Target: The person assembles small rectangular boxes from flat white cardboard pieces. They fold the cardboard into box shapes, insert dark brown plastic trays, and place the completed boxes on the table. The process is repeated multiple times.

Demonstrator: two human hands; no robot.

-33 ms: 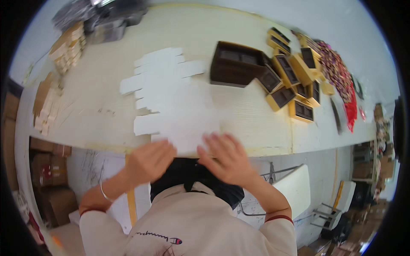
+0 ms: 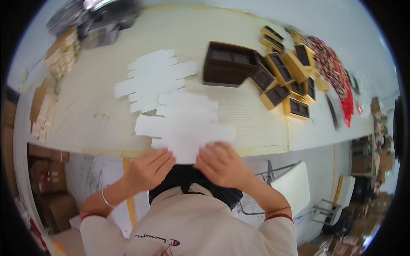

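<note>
A flat white cardboard box blank (image 2: 185, 121) with tabs along its sides lies at the table's near edge, its near end hanging slightly over. My left hand (image 2: 150, 168) is closed at its near left corner, fingers pressed together. At the near right corner my right hand (image 2: 223, 164) has its fingers curled in on the card; they are a little blurred, and thumb contact is hidden. Just beyond, partly beneath the near blank, more white blanks (image 2: 156, 77) lie flat, their number not clear.
A dark brown box (image 2: 228, 64) stands beyond the blanks, beside a heap of gold boxes with dark compartmented inserts (image 2: 275, 96). Red patterned material (image 2: 337, 72) lies far right. Stacked card pieces (image 2: 64, 51) and grey plastic bags (image 2: 72, 17) are far left. A white chair (image 2: 292, 185) stands below the table.
The near blank has come toward me, off the blanks beyond and past the table edge. My right hand's fingers, spread before, are now curled in at its corner.
</note>
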